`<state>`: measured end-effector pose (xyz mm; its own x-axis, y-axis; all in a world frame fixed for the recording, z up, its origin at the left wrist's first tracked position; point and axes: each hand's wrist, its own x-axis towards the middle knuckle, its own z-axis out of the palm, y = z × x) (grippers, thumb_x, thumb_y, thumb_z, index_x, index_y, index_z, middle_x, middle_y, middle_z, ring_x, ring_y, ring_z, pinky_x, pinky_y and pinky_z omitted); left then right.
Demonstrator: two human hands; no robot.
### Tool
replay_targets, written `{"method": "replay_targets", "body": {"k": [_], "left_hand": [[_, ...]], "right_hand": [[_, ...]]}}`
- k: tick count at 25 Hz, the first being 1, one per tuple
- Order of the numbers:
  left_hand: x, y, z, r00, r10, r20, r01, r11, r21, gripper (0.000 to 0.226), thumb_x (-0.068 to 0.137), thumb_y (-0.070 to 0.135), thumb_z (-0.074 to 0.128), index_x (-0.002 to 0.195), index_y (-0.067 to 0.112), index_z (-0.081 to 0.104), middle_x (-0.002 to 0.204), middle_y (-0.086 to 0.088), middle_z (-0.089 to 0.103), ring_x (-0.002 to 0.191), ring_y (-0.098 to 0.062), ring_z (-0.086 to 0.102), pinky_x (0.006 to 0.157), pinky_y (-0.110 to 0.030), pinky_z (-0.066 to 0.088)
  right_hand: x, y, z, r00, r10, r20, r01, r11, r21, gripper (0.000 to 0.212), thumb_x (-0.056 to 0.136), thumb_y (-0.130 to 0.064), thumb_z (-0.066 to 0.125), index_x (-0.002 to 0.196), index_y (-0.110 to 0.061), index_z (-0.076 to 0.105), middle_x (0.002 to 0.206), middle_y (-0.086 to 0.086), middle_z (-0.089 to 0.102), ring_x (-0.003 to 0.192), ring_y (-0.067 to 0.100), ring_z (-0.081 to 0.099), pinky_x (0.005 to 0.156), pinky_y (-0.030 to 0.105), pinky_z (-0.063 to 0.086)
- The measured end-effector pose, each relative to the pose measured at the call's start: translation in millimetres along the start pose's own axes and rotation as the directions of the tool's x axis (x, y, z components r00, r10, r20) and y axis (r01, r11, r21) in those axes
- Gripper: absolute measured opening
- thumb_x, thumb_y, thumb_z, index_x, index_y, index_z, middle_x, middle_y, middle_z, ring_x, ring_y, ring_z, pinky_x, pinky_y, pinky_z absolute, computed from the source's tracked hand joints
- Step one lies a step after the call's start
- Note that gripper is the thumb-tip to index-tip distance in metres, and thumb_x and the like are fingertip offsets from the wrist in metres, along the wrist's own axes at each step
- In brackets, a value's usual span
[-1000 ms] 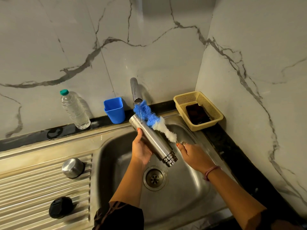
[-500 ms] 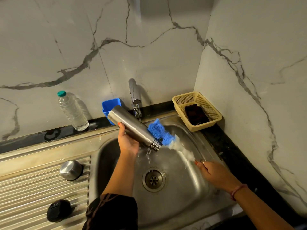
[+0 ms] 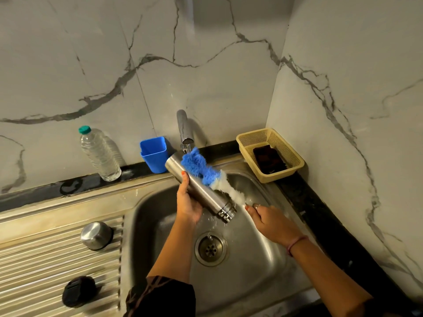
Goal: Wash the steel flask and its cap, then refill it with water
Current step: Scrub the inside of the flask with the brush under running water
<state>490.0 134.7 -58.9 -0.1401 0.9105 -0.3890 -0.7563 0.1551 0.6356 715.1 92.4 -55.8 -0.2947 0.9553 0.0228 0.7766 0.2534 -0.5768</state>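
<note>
Two bare forearms, short sleeves

L sleeve (image 3: 160, 296) dark w/ brown pattern; R wrist: pink band (image 3: 296, 243); ring (image 3: 256, 205); orange-red nails.

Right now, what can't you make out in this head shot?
- Brush handle: hidden inside the right hand.
- Flask interior: mouth faces down and away.
- Dark item in the yellow basket: too dim to identify.
- Right elbow: cut off by the bottom edge.
</note>
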Motion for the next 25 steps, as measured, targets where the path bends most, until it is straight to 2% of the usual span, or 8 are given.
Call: {"method": "replay_targets", "body": {"k": [3,5,7,10,13,15,21,25], "left_hand": [[-3.7,-13.8,-6.6,0.998,-0.051,0.033,0.046,0.99,0.132,0.069,0.081,0.056,0.062,0.138,0.02,0.051,0.128,-0.012,0.065,0.118,-0.033,0.06,0.096,-0.052,0.05],[-8.5,-18.5,-7.0,0.994,-0.102,0.037,0.095,0.985,0.144,0.067,0.079,0.058,0.059,0.133,0.018,0.055,0.123,-0.011,0.068,0.115,-0.031,0.061,0.091,-0.047,0.051],[-12.0,-18.5,-5.6,0.989,-0.137,0.057,0.13,0.984,0.12,0.061,0.082,0.056,0.057,0.127,0.016,0.059,0.118,-0.012,0.07,0.114,-0.031,0.062,0.096,-0.048,0.049],[-9.1,-17.0,-6.6,0.99,-0.125,0.059,0.119,0.988,0.1,0.06,0.08,0.054,0.062,0.128,0.017,0.059,0.12,-0.013,0.069,0.116,-0.034,0.062,0.103,-0.054,0.045],[-4.3,-15.1,-10.5,0.995,-0.092,0.032,0.089,0.992,0.088,0.072,0.075,0.052,0.072,0.136,0.019,0.051,0.128,-0.014,0.065,0.118,-0.036,0.061,0.103,-0.059,0.044],[-1.4,-11.8,-14.8,0.998,-0.062,0.033,0.06,0.996,0.066,0.07,0.079,0.05,0.071,0.138,0.02,0.048,0.13,-0.013,0.063,0.119,-0.036,0.061,0.103,-0.061,0.042],[4.1,4.5,-18.8,1.0,-0.03,-0.005,0.029,0.999,-0.042,0.058,0.09,0.048,0.058,0.139,0.017,0.048,0.13,-0.015,0.062,0.121,-0.037,0.057,0.103,-0.059,0.042],[0.0,0.5,-15.7,0.999,-0.045,-0.022,0.045,0.999,0.011,0.057,0.087,0.054,0.06,0.132,0.021,0.053,0.124,-0.013,0.066,0.116,-0.036,0.061,0.1,-0.054,0.047]], "right_hand": [[21.4,-13.4,-1.3,1.0,0.001,-0.013,-0.001,0.999,-0.039,0.042,0.101,-0.036,0.036,0.06,-0.028,0.037,0.049,-0.007,0.039,0.041,0.006,0.036,0.044,0.02,0.026],[31.4,-18.4,-4.9,1.0,0.018,-0.004,-0.018,0.997,-0.08,0.042,0.101,-0.039,0.032,0.062,-0.027,0.038,0.051,-0.007,0.041,0.043,0.007,0.037,0.044,0.02,0.028],[33.8,-19.1,-7.2,1.0,0.024,-0.001,-0.023,0.994,-0.11,0.042,0.101,-0.04,0.03,0.062,-0.026,0.038,0.051,-0.006,0.04,0.044,0.007,0.037,0.045,0.021,0.03],[24.9,-16.8,-5.1,1.0,-0.01,0.017,0.012,0.995,-0.095,0.042,0.101,-0.037,0.034,0.061,-0.026,0.037,0.05,-0.008,0.038,0.042,0.004,0.033,0.043,0.018,0.027],[10.7,-9.4,2.0,0.999,-0.009,0.04,0.011,0.999,-0.039,0.042,0.101,-0.035,0.037,0.059,-0.028,0.038,0.048,-0.009,0.038,0.038,0.007,0.033,0.042,0.017,0.026],[-0.1,-2.0,4.3,0.998,0.01,0.055,-0.009,1.0,-0.014,0.042,0.101,-0.036,0.037,0.06,-0.027,0.039,0.048,-0.008,0.038,0.038,0.008,0.035,0.043,0.02,0.029],[-34.8,19.0,0.9,0.991,0.1,0.092,-0.1,0.995,-0.006,0.041,0.099,-0.038,0.04,0.06,-0.026,0.044,0.047,-0.008,0.04,0.041,0.005,0.043,0.044,0.017,0.034],[-32.7,10.7,-0.3,0.989,0.096,0.113,-0.095,0.995,-0.017,0.042,0.1,-0.038,0.039,0.059,-0.025,0.043,0.047,-0.008,0.039,0.04,0.006,0.041,0.044,0.018,0.033]]}}
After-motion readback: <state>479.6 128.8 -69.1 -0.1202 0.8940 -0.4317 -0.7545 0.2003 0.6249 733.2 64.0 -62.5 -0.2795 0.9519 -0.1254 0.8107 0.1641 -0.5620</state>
